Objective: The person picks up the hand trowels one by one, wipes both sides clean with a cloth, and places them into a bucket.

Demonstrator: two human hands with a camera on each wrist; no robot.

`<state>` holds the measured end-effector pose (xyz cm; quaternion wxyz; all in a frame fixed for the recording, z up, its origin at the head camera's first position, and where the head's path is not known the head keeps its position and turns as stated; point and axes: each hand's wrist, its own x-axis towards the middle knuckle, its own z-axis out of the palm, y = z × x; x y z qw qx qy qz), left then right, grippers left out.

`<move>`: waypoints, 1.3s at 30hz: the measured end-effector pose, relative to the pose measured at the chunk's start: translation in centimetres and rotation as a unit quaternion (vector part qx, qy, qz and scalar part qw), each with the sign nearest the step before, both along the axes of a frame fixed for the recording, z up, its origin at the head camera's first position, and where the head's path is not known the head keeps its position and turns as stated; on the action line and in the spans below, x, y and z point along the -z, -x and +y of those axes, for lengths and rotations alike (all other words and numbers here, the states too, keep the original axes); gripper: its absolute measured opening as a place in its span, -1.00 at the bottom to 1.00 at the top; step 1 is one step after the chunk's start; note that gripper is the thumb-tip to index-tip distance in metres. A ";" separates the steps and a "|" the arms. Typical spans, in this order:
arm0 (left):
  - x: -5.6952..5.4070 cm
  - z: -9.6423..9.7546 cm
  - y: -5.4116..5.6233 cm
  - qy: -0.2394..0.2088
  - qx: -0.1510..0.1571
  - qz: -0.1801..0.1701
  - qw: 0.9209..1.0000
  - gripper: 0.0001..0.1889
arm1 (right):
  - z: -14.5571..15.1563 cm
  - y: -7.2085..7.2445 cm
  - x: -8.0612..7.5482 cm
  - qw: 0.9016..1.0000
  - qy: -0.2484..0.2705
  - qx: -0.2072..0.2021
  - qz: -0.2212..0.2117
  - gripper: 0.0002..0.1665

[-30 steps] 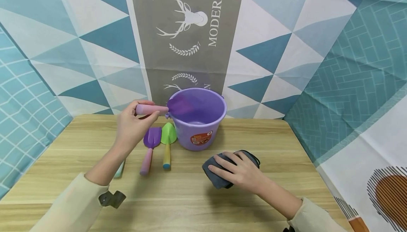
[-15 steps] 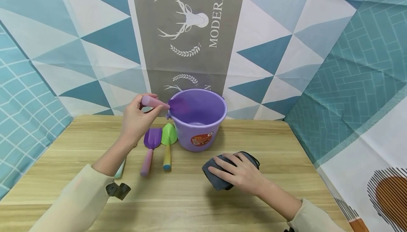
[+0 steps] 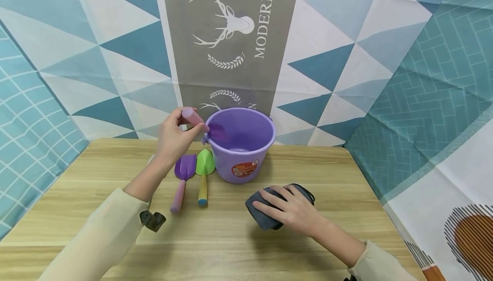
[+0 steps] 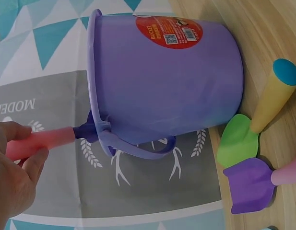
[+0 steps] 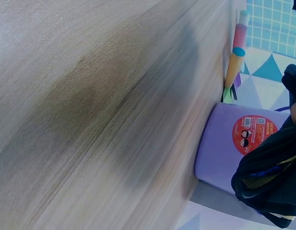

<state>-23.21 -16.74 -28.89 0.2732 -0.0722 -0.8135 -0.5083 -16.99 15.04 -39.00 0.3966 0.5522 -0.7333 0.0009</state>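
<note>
My left hand (image 3: 173, 139) pinches the pink handle of a purple toy shovel (image 3: 194, 117) between thumb and fingers. Its handle tilts upward, and the purple blade reaches over the left rim into a purple bucket (image 3: 221, 161). In the left wrist view the bucket's wall hides most of that blade. My right hand (image 3: 296, 210) grips a dark grey drawstring pouch (image 3: 260, 219) in front of the bucket, to the right. The right wrist view shows the pouch's mouth gaping, with unclear contents. Left of the bucket lie another purple shovel (image 3: 185, 166) with a pink handle and a green trowel (image 3: 205, 163) with a yellow handle.
Patterned cloth (image 3: 323, 58) hangs close behind the wooden table (image 3: 215, 246) and along both sides. A pale handle (image 5: 244, 18) shows beyond the other tools in the right wrist view. The left forearm covers part of the table's left side.
My left hand has moved right towards the bucket, and the shovel's handle has tipped up more steeply while its blade went further inside. The right hand and pouch stay in place.
</note>
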 end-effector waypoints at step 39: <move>1.3 1.3 3.9 0.021 0.034 -0.043 0.998 -0.60 | -0.2 -0.2 0.6 1.000 -0.006 -0.004 0.007 -0.58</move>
